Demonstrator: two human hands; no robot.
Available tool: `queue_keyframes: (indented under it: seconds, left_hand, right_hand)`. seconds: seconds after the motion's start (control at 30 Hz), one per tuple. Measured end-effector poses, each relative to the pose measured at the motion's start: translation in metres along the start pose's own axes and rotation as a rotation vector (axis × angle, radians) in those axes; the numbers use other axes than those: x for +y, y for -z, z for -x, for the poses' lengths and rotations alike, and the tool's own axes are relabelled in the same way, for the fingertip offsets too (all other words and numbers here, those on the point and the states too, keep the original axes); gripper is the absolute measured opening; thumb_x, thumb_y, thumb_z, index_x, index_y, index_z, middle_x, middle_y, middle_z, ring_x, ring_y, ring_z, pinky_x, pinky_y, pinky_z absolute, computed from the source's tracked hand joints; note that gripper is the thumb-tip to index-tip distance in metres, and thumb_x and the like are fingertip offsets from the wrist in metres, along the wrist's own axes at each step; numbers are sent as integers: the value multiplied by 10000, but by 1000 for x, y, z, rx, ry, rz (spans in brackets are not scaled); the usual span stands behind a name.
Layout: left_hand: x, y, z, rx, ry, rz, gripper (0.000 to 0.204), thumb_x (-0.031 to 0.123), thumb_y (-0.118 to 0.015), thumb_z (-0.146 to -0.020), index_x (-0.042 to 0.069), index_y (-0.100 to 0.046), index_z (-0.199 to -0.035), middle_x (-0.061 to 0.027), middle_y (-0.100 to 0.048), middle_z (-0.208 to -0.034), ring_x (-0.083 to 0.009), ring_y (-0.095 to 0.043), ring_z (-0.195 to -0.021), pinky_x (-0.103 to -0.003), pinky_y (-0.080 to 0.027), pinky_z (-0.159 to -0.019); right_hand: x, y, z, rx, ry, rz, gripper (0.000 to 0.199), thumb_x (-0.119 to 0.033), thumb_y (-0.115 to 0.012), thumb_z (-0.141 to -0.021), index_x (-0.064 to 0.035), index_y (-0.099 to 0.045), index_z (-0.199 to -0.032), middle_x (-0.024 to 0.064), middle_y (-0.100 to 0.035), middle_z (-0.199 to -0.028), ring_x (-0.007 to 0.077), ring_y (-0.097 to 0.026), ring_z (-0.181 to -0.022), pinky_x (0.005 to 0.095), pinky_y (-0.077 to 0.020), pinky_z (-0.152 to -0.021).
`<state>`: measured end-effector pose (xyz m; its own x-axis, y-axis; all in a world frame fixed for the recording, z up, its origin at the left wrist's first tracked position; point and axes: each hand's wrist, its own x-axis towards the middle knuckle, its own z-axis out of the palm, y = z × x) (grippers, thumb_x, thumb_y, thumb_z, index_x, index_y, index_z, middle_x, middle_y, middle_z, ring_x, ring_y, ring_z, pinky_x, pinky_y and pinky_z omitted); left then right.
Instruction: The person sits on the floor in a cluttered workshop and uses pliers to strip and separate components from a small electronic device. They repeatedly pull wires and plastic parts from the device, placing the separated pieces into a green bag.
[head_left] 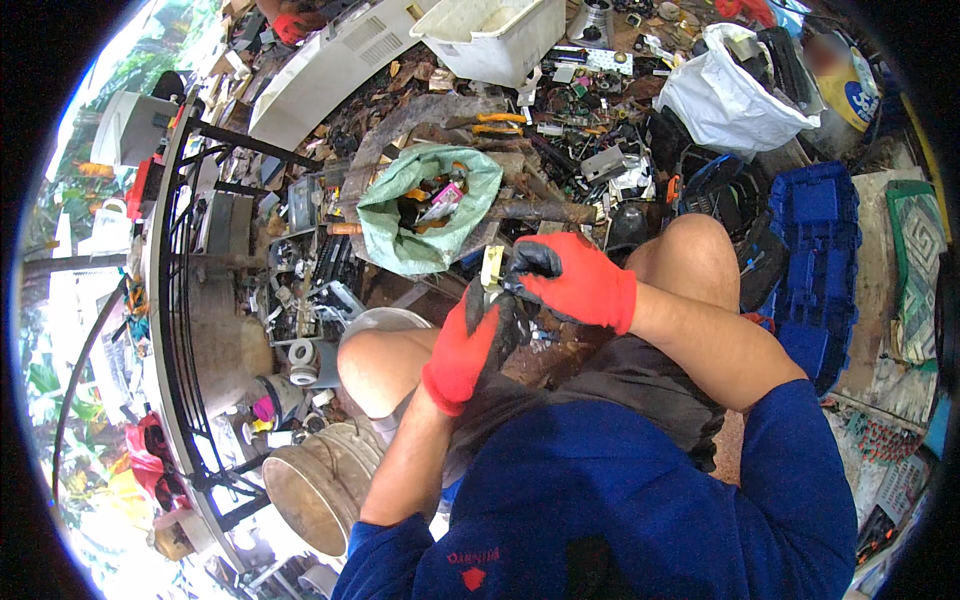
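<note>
Both my hands wear red gloves with black fingertips and meet above my bare knees. My left hand (470, 345) grips the lower part of a small pale electronic part (492, 268). My right hand (572, 280) pinches the same part from the right side with its black fingertips. The part stands upright between the two hands and is mostly hidden by the fingers. Just beyond the hands lies an open green sack (385, 225) with mixed scrap pieces inside.
Scrap electronics cover the ground ahead. A white plastic tub (500, 45) and a white bag (725, 100) stand at the back, blue crates (815, 250) at the right. A black metal rack (185, 300) and a metal bucket (325, 480) are at the left.
</note>
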<state>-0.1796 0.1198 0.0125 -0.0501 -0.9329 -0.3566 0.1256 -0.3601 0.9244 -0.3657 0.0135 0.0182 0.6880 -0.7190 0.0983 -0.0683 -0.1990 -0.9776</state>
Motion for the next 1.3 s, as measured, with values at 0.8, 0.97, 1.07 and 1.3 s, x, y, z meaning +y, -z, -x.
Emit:
queue_keyframes:
  seconds: [0.8,0.97,1.07,1.3]
  left_hand:
    - [9,-14,-11,203,-219,-870,453,133,-546,-900,-19,-437,-1313,-249,-654,-967,-398,-645,-866,-427,-507,-724]
    - [-11,7,-7,232,-151,-122,302,123,-521,-969,-4,-513,-1243,-75,-618,-1036,-140,-596,-874,-279,-492,-799]
    - [8,-2,-2,247,-135,41,294,185,-521,-984,13,-538,-1222,-44,-612,-1027,-115,-589,-888,-268,-487,-770]
    - [31,-16,2,222,-142,133,320,170,-496,-993,11,-523,-1270,-45,-623,-1088,-116,-583,-953,-276,-485,-786]
  right_hand:
    - [17,5,-17,-207,-127,-282,179,-161,-573,-869,-31,-631,-979,209,-653,-904,320,-643,-800,386,-492,-693]
    - [-11,6,-11,-105,16,237,273,-202,-580,-846,-27,-616,-1053,228,-647,-1011,412,-611,-948,445,-495,-802]
    - [-6,11,-7,-72,-10,168,267,-204,-579,-860,-37,-614,-1066,219,-655,-1000,393,-626,-944,439,-498,-804]
    - [23,-16,-4,55,33,23,366,-285,-524,-929,-51,-570,-1208,214,-640,-1101,378,-603,-1042,425,-467,-919]
